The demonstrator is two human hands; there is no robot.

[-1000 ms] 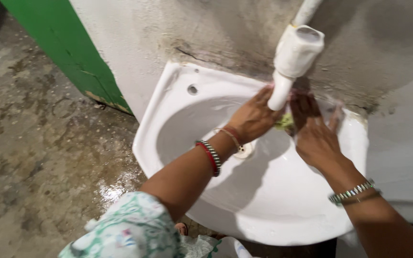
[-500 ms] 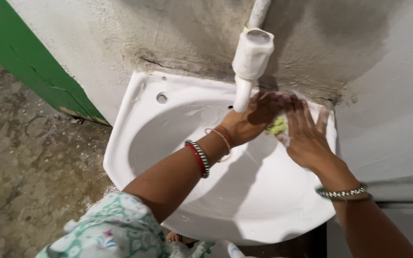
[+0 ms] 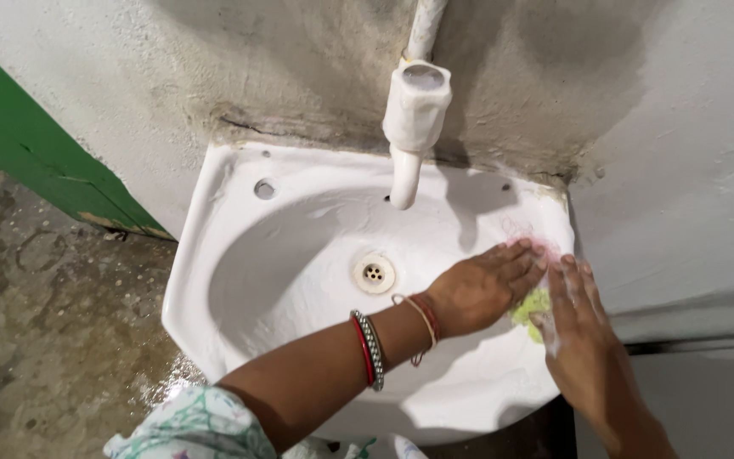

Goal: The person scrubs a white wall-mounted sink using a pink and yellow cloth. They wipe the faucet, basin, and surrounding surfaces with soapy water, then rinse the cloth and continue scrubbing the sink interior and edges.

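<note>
Both your hands lie flat, fingers pressed together, on the sink (image 3: 214, 221): left hand (image 3: 486, 289) and right hand (image 3: 579, 331) flank the green scrubber (image 3: 530, 304) between them.

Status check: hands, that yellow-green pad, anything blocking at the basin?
Left hand flat on yellow-green pad. Right hand open, touching pad's edge. Pad on white basin's right side. Tap clear, nothing blocking.
</note>
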